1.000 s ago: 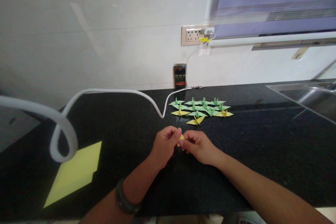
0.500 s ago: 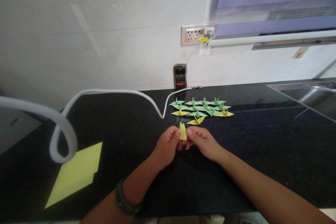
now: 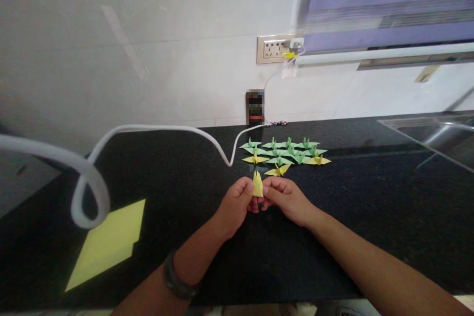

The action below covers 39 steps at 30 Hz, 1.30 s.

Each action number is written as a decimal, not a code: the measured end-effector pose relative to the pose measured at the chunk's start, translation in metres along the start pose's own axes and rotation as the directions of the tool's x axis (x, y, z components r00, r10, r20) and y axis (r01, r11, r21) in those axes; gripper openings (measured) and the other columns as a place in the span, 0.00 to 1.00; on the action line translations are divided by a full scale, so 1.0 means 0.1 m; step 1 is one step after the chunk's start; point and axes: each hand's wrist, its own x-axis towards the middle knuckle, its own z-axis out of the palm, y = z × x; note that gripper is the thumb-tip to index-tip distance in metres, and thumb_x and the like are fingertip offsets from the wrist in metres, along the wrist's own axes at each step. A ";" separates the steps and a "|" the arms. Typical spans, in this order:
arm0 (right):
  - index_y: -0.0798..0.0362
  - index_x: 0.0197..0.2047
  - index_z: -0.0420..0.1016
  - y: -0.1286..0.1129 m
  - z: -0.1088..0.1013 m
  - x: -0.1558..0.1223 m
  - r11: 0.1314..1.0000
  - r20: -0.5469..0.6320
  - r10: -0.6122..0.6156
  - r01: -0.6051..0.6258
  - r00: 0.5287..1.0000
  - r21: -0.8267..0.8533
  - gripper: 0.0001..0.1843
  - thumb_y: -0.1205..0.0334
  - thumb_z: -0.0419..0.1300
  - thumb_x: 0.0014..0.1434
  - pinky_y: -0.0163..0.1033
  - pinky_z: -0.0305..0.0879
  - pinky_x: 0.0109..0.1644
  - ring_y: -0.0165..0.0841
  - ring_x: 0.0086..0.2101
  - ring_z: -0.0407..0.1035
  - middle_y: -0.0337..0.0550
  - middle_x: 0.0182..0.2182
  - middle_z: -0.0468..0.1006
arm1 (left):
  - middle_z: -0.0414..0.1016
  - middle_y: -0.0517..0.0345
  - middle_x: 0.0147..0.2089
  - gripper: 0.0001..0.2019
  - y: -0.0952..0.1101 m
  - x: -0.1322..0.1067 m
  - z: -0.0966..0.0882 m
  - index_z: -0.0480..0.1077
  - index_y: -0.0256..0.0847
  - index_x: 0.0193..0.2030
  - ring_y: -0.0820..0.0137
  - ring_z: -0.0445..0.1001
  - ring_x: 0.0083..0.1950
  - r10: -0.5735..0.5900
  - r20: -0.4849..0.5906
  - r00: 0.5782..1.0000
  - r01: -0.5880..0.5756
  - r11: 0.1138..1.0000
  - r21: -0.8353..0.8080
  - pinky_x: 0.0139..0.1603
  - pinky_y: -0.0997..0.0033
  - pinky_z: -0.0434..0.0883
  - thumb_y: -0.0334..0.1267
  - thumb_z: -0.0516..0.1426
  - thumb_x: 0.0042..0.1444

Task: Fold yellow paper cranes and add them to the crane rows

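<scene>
A small folded piece of yellow origami paper (image 3: pixel 258 185) stands upright between my two hands, its two points facing away from me. My left hand (image 3: pixel 237 202) pinches its left edge between thumb and fingers. From the other side, the closed thumb and fingers of my right hand (image 3: pixel 287 200) grip its right edge. Just beyond my hands lie a yellow paper crane (image 3: pixel 278 170) and another yellow crane (image 3: pixel 255 158). Several green paper cranes (image 3: pixel 291 150) form rows behind them, with a yellow crane (image 3: pixel 317 160) at the right end.
Yellow paper sheets (image 3: pixel 111 242) lie at the left on the black countertop (image 3: pixel 177 173). A thick white cable (image 3: pixel 166 128) loops across the left side. A phone-like device (image 3: pixel 255 107) leans against the wall below a socket (image 3: pixel 274 49). A metal sink (image 3: pixel 448 133) is at the right.
My right thumb has shifted slightly down along the paper's right edge. Both hands stay in nearly the same place, still holding the folded paper.
</scene>
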 end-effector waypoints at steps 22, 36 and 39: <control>0.55 0.28 0.68 -0.02 -0.08 -0.03 0.657 -0.073 -0.350 0.189 0.934 -0.730 0.08 0.63 0.52 0.54 0.32 0.57 0.29 0.27 0.24 0.61 0.39 0.22 0.68 | 0.70 0.55 0.33 0.07 0.07 -0.02 -0.09 0.68 0.37 0.32 0.71 0.68 0.35 0.435 0.025 0.900 -0.325 0.630 0.706 0.36 0.72 0.66 0.35 0.50 0.51; 0.52 0.45 0.67 0.00 -0.13 -0.01 0.659 0.008 -0.379 0.276 0.925 -0.700 0.14 0.65 0.52 0.53 0.35 0.60 0.36 0.29 0.31 0.65 0.42 0.32 0.72 | 0.70 0.52 0.42 0.08 0.06 -0.01 -0.12 0.68 0.39 0.34 0.70 0.66 0.46 0.527 0.121 0.841 -0.437 0.531 0.726 0.47 0.68 0.63 0.28 0.49 0.51; 0.52 0.40 0.69 -0.01 -0.12 -0.01 0.651 0.013 -0.375 0.273 0.927 -0.708 0.11 0.66 0.52 0.54 0.35 0.60 0.36 0.30 0.32 0.65 0.42 0.31 0.72 | 0.70 0.54 0.41 0.08 0.05 -0.01 -0.11 0.68 0.39 0.33 0.71 0.67 0.44 0.497 0.098 0.863 -0.407 0.566 0.717 0.46 0.69 0.64 0.28 0.49 0.51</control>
